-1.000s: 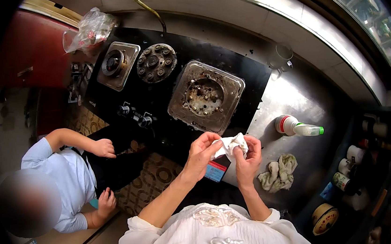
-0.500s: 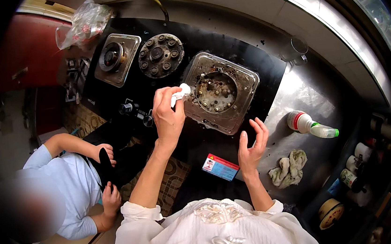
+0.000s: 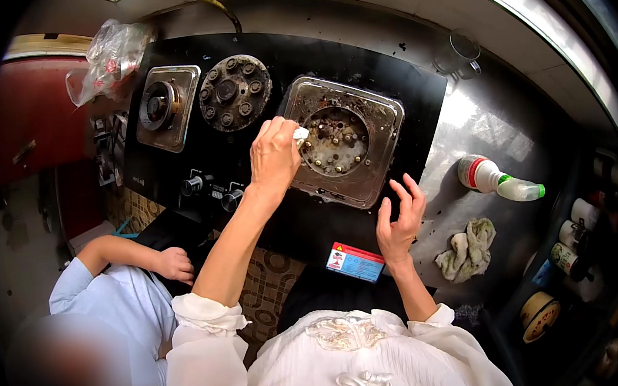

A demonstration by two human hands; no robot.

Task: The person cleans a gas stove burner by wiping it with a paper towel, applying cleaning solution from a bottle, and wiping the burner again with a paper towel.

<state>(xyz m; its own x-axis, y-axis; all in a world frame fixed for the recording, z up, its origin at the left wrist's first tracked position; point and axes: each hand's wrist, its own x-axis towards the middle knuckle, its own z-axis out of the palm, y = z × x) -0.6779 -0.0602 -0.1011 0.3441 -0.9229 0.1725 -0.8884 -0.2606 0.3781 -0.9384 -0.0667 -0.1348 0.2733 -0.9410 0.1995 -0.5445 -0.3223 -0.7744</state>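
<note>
My left hand (image 3: 274,159) is closed on a small crumpled white tissue (image 3: 302,134). It presses at the left rim of the dirty metal drip pan (image 3: 385,122) on the gas stove. Burnt grime and small brass nozzles show in the pan's round opening (image 3: 339,153). Over the stove's front right corner, my right hand (image 3: 400,223) is held open with its fingers apart, nothing in it. A detached burner head (image 3: 235,92) with several round ports lies left of the pan.
A second burner (image 3: 157,105) and a plastic bag (image 3: 114,59) are at the left. To the right are a spray bottle (image 3: 480,173), a dirty rag (image 3: 469,250) and a glass mug (image 3: 457,54). Another person's hand (image 3: 174,264) rests near the stove's left front.
My left hand has turned and moved slightly right with the tissue, nearer the pan's opening. The view has shifted a little. The other person's second hand has dropped from sight.
</note>
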